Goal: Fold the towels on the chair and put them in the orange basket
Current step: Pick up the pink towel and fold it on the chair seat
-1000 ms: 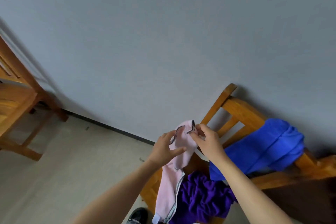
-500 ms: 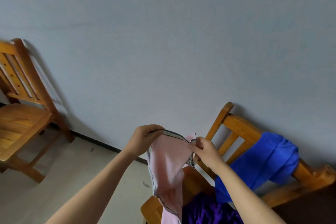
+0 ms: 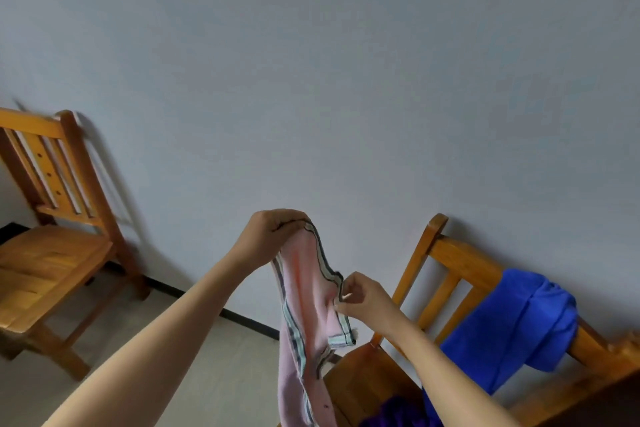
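**Hands draw apart along the pink towel's hem**

Since a second ago the left hand has risen up and to the left, away from the right hand. The pink towel now stretches between them instead of bunching at one spot.

The left hand's fingers curl round the towel's top corner. The right hand pinches the striped hem lower down and to the right. Below the hands the cloth hangs limp and half twisted in front of the chair on the right, running out of the bottom of the view.

It looks light, thin and soft, with no stiffness, so it will likely sag wherever it is unsupported. The hemmed corners seem the best places to hold for a flat fold.

A blue towel drapes over the chair's back and a purple towel lies on its seat. No orange basket shows.
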The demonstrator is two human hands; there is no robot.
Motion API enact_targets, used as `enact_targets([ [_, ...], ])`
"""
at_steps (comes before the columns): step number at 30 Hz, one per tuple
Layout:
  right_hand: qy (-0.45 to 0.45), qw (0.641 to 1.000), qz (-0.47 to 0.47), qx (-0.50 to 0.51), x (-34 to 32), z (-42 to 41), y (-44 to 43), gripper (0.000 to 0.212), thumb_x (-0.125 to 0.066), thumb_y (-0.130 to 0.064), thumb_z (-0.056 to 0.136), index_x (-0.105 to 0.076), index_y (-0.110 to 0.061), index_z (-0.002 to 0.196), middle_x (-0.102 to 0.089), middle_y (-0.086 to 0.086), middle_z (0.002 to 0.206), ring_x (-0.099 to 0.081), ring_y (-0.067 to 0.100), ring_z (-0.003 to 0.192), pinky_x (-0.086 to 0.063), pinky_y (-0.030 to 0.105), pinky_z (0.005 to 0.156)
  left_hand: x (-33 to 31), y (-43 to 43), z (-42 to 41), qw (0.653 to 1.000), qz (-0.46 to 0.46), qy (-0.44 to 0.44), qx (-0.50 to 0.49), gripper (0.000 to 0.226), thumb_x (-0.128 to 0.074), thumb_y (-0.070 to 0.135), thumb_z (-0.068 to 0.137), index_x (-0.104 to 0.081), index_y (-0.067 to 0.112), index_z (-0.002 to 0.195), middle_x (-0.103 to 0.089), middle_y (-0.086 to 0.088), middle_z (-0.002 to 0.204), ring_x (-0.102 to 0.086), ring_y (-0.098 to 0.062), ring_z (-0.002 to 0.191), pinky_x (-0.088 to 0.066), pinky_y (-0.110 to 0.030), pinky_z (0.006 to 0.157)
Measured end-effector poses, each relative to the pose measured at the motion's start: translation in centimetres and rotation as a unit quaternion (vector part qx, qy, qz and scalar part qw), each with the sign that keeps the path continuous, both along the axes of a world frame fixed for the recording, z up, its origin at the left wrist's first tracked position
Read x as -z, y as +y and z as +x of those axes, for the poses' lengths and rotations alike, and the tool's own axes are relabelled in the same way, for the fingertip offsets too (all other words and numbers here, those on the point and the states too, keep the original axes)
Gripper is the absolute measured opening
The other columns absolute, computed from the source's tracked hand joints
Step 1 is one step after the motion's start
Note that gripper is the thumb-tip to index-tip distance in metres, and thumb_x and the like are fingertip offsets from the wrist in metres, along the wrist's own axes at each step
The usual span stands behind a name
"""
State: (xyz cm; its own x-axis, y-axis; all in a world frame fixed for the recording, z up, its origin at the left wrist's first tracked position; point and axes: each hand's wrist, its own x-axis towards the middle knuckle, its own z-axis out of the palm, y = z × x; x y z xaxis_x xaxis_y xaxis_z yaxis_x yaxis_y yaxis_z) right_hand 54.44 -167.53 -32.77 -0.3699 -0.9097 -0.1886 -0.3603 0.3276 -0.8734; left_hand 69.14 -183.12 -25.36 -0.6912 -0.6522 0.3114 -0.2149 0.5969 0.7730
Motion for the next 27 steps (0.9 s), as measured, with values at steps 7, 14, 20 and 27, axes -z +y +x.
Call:
enact_targets([
  [7, 0.038, 0.998, 0.012, 0.047, -0.1, -1.6, -0.7, 0.028, -0.054, -0.001, 0.083, -0.052, -0.017, 0.106, -0.056, 0.002, 0.082, -0.052, 0.013, 0.073, -0.043, 0.015, 0.06, -2.6, -2.0, 0.7, 0.998, -0.008, 0.04, -0.057, 0.018, -0.056, 0.003, 0.089, -0.072, 0.005, 0.097, -0.065, 0.007, 0.092, -0.053, 0.026, 0.074, -0.036, 0.005, 0.071],
  [14, 0.129, 0.988, 0.061, 0.061, -1.6, -4.5, -1.8, 0.014, -0.058, -0.009, 0.085, -0.058, -0.014, 0.072, -0.056, 0.001, 0.072, -0.05, 0.011, 0.067, -0.036, 0.021, 0.059, -5.0, -3.9, 2.4, 0.991, -0.047, 0.055, -0.11, 0.017, -0.059, 0.005, 0.088, -0.071, 0.003, 0.1, -0.062, 0.007, 0.096, -0.056, -0.008, 0.095, -0.031, 0.009, 0.071],
  [20, 0.135, 0.968, -0.085, 0.192, -7.1, -7.4, -5.1, 0.007, -0.057, -0.004, 0.087, -0.062, -0.008, 0.09, -0.059, 0.006, 0.086, -0.053, 0.019, 0.081, -0.039, 0.025, 0.069, -6.4, -6.7, 4.9, 0.987, -0.103, 0.03, -0.122, 0.018, -0.06, 0.006, 0.088, -0.072, 0.003, 0.101, -0.065, 0.004, 0.1, -0.056, -0.007, 0.095, -0.031, 0.01, 0.071],
  [27, 0.102, 0.958, -0.169, 0.207, -11.5, -8.5, -7.9, 0.01, -0.053, -0.005, 0.091, -0.059, -0.013, 0.091, -0.056, -0.007, 0.078, -0.052, 0.006, 0.071, -0.043, 0.007, 0.063, -5.6, -8.4, 7.8, 0.996, 0.011, -0.007, -0.092, 0.033, -0.067, 0.012, 0.083, -0.069, 0.039, 0.064, -0.062, 0.033, 0.061, -0.056, 0.017, 0.064, -0.04, 0.002, 0.062],
])
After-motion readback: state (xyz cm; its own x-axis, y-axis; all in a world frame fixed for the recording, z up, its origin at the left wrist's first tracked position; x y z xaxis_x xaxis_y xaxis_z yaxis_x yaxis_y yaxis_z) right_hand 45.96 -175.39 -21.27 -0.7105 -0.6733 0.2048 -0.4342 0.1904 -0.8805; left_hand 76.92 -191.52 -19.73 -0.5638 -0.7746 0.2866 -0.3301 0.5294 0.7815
